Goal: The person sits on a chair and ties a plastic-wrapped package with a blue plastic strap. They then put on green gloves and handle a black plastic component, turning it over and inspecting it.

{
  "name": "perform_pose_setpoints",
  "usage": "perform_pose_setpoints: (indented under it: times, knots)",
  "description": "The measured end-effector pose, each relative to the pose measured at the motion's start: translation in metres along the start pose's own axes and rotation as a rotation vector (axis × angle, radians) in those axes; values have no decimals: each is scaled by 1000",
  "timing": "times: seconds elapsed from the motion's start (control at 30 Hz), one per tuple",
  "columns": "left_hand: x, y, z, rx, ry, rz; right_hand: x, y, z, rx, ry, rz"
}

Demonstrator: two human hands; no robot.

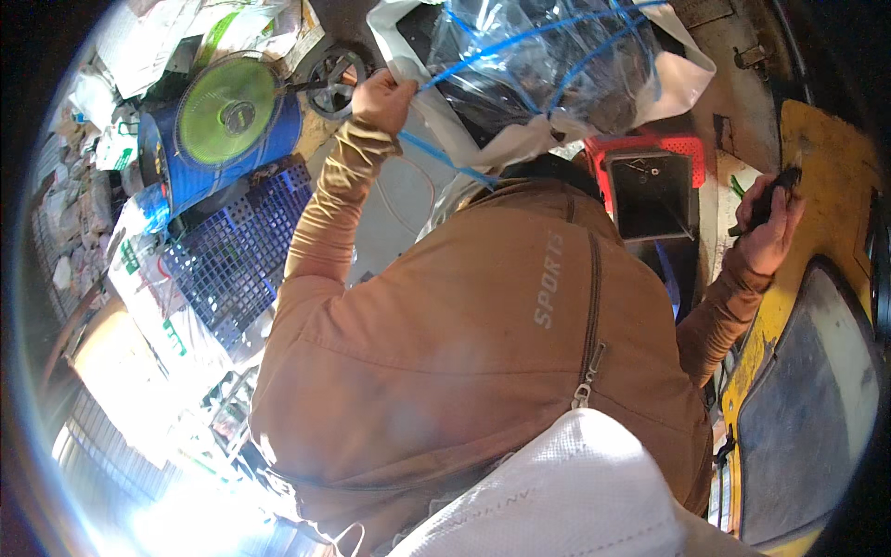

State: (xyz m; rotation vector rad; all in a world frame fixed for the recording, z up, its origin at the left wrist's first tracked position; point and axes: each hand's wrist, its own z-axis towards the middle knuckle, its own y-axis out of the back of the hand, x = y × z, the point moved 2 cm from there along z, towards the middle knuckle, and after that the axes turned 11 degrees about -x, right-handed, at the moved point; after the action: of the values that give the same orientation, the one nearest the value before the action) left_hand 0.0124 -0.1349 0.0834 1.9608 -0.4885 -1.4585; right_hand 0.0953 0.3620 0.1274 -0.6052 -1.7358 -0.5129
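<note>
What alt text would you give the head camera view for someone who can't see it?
Seen from above, a person in a tan jacket grips a clear plastic bag with the left hand, while the right hand holds a small dark object by a yellow panel. A blue crate lies at left.

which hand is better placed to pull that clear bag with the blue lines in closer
Left, probably. The left hand already grips the edge of the clear bag, while the right hand is off to the side, closed on a dark object by the yellow panel.
</note>
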Motion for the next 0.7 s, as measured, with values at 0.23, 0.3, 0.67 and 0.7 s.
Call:
perform_pose_setpoints:
  times: [0.23,0.3,0.67,0.7]
  knots:
    - [2,21,-1,7,-109,25,78,-228,-110,673,967,-561]
    - [2,23,-2,94,-68,-114,66,-272,-129,710,1041,-737]
    - [23,24,-12,132,-57,-117,14,-379,-151,1162,1170,-1486]
    - [25,25,-10,137,-44,-91,12,-385,-153,1235,1118,-1508]
